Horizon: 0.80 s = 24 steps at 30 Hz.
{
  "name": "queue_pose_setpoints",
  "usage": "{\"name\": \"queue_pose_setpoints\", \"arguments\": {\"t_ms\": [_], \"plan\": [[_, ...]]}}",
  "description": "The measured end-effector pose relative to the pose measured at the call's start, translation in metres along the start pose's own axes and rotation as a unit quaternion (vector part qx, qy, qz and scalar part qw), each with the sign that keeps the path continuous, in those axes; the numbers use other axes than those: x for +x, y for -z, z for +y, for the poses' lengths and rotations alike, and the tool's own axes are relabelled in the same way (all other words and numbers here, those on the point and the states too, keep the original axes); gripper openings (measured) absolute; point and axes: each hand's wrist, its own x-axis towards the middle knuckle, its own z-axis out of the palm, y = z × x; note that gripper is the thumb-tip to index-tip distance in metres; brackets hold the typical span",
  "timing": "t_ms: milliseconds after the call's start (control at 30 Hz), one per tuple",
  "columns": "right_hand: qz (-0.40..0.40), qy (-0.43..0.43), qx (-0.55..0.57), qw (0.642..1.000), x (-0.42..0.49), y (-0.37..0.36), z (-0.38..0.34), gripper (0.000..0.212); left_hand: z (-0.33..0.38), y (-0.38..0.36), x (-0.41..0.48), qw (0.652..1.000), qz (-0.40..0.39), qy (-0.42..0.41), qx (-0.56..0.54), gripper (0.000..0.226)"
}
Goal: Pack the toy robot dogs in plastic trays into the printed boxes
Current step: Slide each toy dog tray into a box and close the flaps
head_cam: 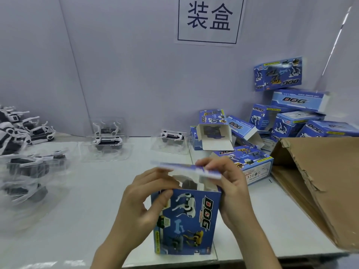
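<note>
A blue printed box [186, 222] marked DOG stands upright on the table's near edge, its top open. Inside I glimpse a dark toy in clear plastic [189, 184]. My left hand [143, 199] grips the box's upper left corner, thumb on the front panel. My right hand [227, 183] holds the upper right side and pinches the lid flap [186, 168], which lies nearly level above the opening. Toy robot dogs in clear trays [106, 142] wait on the table at the left and middle.
Several printed boxes [291, 117] are piled at the back right, one empty box [213, 133] lying open toward me. A large torn cardboard carton [318, 183] lies at the right. Loose robot dogs [17, 129] are heaped at the far left. A sign hangs on the wall.
</note>
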Motion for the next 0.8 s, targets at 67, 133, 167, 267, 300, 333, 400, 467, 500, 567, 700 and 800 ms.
{"name": "queue_pose_setpoints", "arguments": {"t_ms": [67,133,167,267,300,333,400,467,500,567,700,800], "plan": [[-0.011,0.007,0.001,1.0,-0.003,0.003,0.004,0.033,-0.001,-0.009,-0.006,0.999,0.031,0.006,0.012,0.023],[-0.033,0.024,0.005,0.999,-0.006,0.006,0.006,0.035,-0.002,-0.016,-0.01,0.998,0.057,0.009,0.022,0.025],[-0.044,0.033,0.003,0.998,-0.007,0.007,0.007,0.032,-0.003,-0.018,-0.01,0.997,0.065,0.006,0.028,0.025],[-0.042,0.059,-0.076,0.994,-0.008,0.007,0.002,0.024,-0.007,-0.018,-0.006,0.993,0.084,-0.038,0.08,0.021],[-0.039,0.072,-0.132,0.988,-0.008,0.006,-0.001,0.022,-0.008,-0.017,-0.005,0.99,0.091,-0.049,0.099,0.019],[-0.043,0.089,-0.192,0.977,-0.007,0.005,-0.006,0.018,-0.009,-0.017,-0.005,0.987,0.099,-0.057,0.112,0.018],[-0.08,0.118,-0.292,0.946,-0.004,0.002,-0.018,0.012,-0.008,-0.019,-0.008,0.983,0.112,-0.075,0.127,0.018],[-0.139,0.117,-0.355,0.917,0.001,0.002,-0.029,0.027,-0.006,-0.019,-0.01,0.981,0.119,-0.084,0.126,0.018],[-0.173,0.103,-0.375,0.905,0.004,0.003,-0.034,0.036,-0.005,-0.019,-0.011,0.982,0.12,-0.084,0.123,0.018],[-0.231,0.07,-0.4,0.884,0.008,0.003,-0.039,0.041,-0.002,-0.017,-0.011,0.985,0.114,-0.068,0.111,0.018],[-0.303,0.05,-0.415,0.857,0.011,0.001,-0.043,0.048,0.005,-0.015,-0.012,0.993,0.113,-0.003,0.039,0.018],[-0.285,0.038,-0.401,0.87,0.012,0.001,-0.042,0.036,0.008,-0.015,-0.017,0.995,0.1,-0.001,0.019,0.023]]}}
